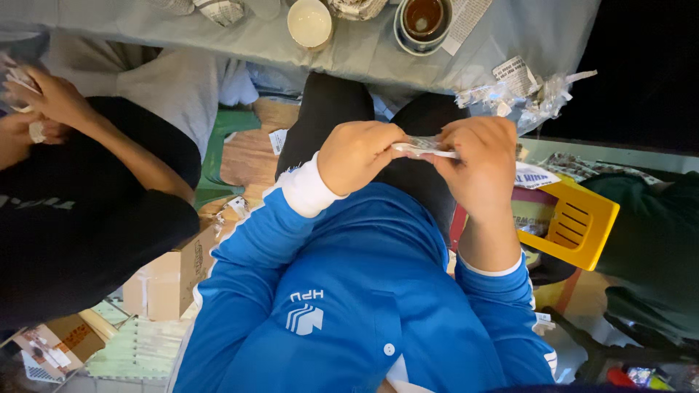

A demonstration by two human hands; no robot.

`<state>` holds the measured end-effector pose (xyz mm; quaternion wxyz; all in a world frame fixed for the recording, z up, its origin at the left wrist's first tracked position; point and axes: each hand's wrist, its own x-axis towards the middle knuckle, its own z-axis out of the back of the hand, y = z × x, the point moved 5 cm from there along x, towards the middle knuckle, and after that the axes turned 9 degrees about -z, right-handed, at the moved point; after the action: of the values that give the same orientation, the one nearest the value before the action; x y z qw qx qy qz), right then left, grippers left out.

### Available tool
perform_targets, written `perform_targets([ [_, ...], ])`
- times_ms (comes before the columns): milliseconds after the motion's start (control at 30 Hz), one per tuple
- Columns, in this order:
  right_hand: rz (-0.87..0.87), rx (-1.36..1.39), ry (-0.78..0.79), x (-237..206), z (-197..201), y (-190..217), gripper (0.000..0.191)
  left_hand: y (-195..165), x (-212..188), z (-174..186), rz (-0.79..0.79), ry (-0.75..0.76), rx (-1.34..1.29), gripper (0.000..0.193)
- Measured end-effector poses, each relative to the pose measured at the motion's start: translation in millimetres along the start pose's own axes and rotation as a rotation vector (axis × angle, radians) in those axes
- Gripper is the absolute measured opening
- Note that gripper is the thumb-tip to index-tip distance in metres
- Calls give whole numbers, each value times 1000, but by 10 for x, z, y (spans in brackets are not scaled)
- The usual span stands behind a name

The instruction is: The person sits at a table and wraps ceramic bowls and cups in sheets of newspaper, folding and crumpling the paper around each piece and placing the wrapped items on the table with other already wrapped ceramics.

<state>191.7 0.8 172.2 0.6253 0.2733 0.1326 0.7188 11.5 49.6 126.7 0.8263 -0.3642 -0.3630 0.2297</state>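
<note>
A white cup and a dark-filled bowl stand on the grey-covered worktop. Clear wrappers lie heaped at its edge. Below sit a cardboard box and a yellow plastic stool.

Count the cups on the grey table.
2. A pale empty cup stands at the table's top middle; a cup of dark drink on a saucer is just right of it. More may lie beyond the frame's top edge.

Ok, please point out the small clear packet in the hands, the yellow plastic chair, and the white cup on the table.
small clear packet (426,148), head view, its middle between both hands.
yellow plastic chair (582,222), head view, slotted back.
white cup (309,22), head view, its inside.
</note>
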Motion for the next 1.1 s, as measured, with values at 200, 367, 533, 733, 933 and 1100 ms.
perform_targets([
  [200, -8, 13, 135, -21, 15, -45, 30, 7, -22, 67, -47, 0, -74, 20],
  [367, -49, -1, 240, -119, -74, -313, 34, -32, 10, 169, -104, 34, -65, 31],
  [533, -225, 28, 282, -274, -110, -760, 24, 20, -27, 447, -109, -14, -19, 33],
  [733, -404, 31, 129, -498, -36, -1109, 20, 76, -117, 693, -20, -57, 53, 38],
  [933, -423, 306, -12, -720, -55, -1345, 22, 109, -135, 780, 22, -98, 14, 41],
  [1100, -438, 489, -196, -803, -40, -1500, 21, 144, -171, 827, 65, -202, 49, 42],
])
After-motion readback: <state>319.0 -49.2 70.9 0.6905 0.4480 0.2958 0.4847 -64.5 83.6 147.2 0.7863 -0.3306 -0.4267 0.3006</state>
